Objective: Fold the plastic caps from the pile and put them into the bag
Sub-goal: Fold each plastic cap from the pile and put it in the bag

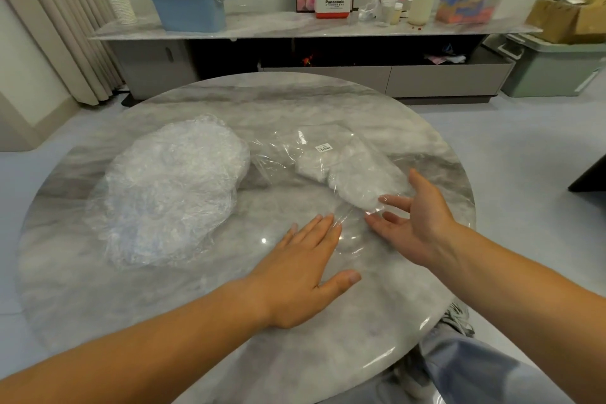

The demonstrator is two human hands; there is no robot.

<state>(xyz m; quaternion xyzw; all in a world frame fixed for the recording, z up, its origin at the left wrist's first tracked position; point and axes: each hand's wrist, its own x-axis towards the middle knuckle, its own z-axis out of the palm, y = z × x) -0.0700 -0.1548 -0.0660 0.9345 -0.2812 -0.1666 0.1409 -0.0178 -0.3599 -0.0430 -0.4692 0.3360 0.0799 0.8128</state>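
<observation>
The pile of crumpled plastic caps [170, 187] sits on the left half of the round marble table [295, 98]. Just beside it on the right lies the clear bag [328, 161], with folded caps [354, 177] inside. The left hand [301, 272] lies flat, fingers straight, with its fingertips at the bag's near edge. The right hand [423, 223] is spread open, palm turned inward, fingertips at the bag, gripping nothing. Behind stands a sideboard [278, 28] bearing a blue bin [187, 6].

Marble table [229, 98], low cabinet [328, 75], curtain [55, 26].
</observation>
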